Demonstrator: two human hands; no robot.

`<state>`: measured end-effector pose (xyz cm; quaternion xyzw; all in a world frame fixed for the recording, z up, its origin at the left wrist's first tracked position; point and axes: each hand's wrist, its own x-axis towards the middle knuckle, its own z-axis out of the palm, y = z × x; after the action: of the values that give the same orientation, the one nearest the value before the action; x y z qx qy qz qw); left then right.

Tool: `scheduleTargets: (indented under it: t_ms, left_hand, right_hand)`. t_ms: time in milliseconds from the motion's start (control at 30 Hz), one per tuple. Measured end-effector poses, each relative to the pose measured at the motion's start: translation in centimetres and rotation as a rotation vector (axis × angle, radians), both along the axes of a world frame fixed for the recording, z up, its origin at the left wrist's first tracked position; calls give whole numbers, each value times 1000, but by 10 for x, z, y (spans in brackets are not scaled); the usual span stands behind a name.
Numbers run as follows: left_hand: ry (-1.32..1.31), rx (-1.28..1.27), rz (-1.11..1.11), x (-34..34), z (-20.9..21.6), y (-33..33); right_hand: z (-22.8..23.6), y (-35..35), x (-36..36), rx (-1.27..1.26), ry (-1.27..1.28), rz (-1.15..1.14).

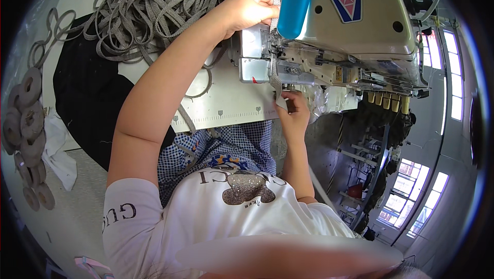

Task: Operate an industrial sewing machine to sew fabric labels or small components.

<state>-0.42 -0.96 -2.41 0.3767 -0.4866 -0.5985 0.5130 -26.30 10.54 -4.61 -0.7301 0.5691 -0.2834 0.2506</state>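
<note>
A grey woven band (275,73) runs down past the needle area of a beige sewing machine (355,32). On the far side of the needle area, my left hand (252,9) is closed, its thumb and fingers pinching the band. My right hand (294,112) is at the near edge of the machine bed, closed on the band's lower end. A large tangled heap of the same grey band (154,16) lies on the white table beside my left forearm. A blue bottle-shaped piece (295,6) sits upright against the machine head, close to my left fingers.
Black cloth (85,83) hangs over the table at the left. Several grey rolls (32,130) are stacked at the far left beside a white cloth (59,150). Clear plastic (321,99) lies right of my right hand. A blue checked cloth (226,145) covers my lap.
</note>
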Motion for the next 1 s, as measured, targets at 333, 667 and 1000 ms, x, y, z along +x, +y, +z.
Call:
scheduleTargets:
  t_ms: [333, 667, 1000]
  left_hand:
    - [-3, 30, 19, 1, 6, 4]
    - [18, 7, 15, 0, 3, 3]
    - [110, 36, -14, 0, 12, 7]
  right_hand:
    - [37, 4, 65, 670, -863, 188]
    - [30, 11, 70, 664, -942, 140]
    - [27, 11, 73, 580, -925, 126]
